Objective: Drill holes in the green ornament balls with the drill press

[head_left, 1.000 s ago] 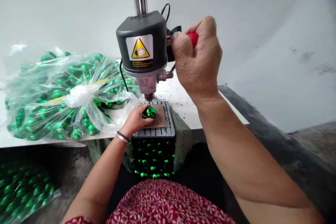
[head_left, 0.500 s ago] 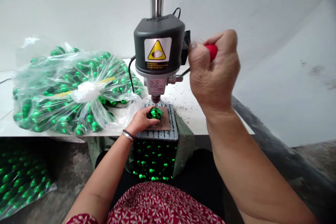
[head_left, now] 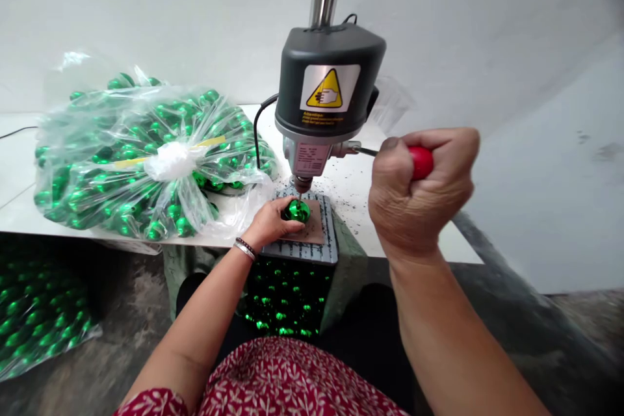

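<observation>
A shiny green ball (head_left: 298, 210) sits on a brown board (head_left: 316, 224) on the drill press base (head_left: 330, 234). My left hand (head_left: 273, 221) grips the ball from the left, thumb and fingers around its side. Directly over the ball is the drill press head (head_left: 331, 78), its bit meeting the ball's top. To the right, my right hand (head_left: 423, 188) is wrapped round the lever's red knob (head_left: 421, 162). The knob shows between thumb and fingers.
A large tied plastic bag (head_left: 173, 161) of green balls lies on the white table (head_left: 365, 208) at left. Another bag (head_left: 39, 312) is at lower left. Several green balls (head_left: 283, 302) are below the base. Dark shavings dot the table.
My right hand has moved down with the red knob and lever. The drill press head looks larger and further right as the view has shifted. My left hand still holds the ball.
</observation>
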`<state>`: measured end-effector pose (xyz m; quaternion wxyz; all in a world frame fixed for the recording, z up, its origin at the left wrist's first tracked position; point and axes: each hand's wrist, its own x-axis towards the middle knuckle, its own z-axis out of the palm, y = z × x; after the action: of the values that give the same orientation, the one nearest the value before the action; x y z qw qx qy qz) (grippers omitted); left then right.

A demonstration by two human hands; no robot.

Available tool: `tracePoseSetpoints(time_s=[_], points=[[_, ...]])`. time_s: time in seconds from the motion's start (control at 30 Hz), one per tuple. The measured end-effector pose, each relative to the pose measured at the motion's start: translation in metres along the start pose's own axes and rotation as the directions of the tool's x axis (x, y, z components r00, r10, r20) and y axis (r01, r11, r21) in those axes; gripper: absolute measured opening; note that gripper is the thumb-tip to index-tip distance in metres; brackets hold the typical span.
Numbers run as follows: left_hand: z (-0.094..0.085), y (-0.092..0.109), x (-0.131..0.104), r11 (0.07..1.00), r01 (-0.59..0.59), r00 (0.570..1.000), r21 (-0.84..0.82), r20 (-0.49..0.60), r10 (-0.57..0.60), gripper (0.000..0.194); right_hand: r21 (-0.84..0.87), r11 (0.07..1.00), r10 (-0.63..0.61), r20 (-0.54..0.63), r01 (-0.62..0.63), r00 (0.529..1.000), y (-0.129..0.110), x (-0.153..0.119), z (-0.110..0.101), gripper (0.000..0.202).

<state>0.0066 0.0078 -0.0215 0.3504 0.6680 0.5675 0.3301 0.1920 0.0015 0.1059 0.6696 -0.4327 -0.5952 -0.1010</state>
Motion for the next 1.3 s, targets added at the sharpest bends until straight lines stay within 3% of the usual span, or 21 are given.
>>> tracePoseSetpoints(time_s=[0.27, 0.47, 0.73, 0.8, 0.9, 1.07, 1.2, 1.3], points=[[0.002, -0.004, 0.001, 0.999, -0.041, 0.999, -0.016, -0.002, 0.041, 0.045, -0.052, 0.998, -0.032, -0.063, 0.029, 0.997, 0.007, -0.022, 0.0, 0.01], [0.002, -0.004, 0.002, 0.998, -0.023, 0.999, -0.05, -0.024, 0.022, 0.049, -0.057, 0.991, -0.126, -0.096, 0.121, 0.987, 0.013, -0.033, 0.001, 0.008], [0.002, -0.005, 0.002, 0.995, -0.006, 0.999, -0.101, -0.05, 0.001, 0.056, 0.005, 0.997, -0.079, -0.032, 0.08, 0.996, 0.022, -0.053, -0.003, 0.015], [0.002, -0.004, 0.002, 0.995, 0.003, 0.999, -0.095, -0.043, -0.007, 0.056, 0.013, 0.997, -0.077, -0.046, 0.078, 0.996, 0.02, -0.047, -0.003, 0.016], [0.001, -0.001, 0.001, 0.998, 0.009, 1.0, -0.069, -0.021, -0.01, 0.056, 0.005, 1.0, -0.014, -0.055, 0.014, 0.998, 0.011, -0.016, 0.001, 0.022], [-0.003, 0.001, -0.014, 0.993, -0.113, 0.993, -0.034, 0.011, 0.114, 0.063, -0.008, 0.995, 0.1, 0.089, -0.1, 0.991, -0.002, 0.037, 0.01, 0.028], [-0.018, -0.002, -0.046, 0.967, -0.254, 0.96, 0.018, 0.127, 0.25, 0.076, -0.006, 0.992, 0.128, 0.089, -0.128, 0.988, -0.004, 0.041, 0.011, 0.027], [-0.04, -0.006, -0.063, 0.975, -0.222, 0.968, -0.025, 0.115, 0.223, 0.062, 0.004, 0.99, 0.139, 0.061, -0.139, 0.988, -0.004, 0.036, 0.01, 0.028]])
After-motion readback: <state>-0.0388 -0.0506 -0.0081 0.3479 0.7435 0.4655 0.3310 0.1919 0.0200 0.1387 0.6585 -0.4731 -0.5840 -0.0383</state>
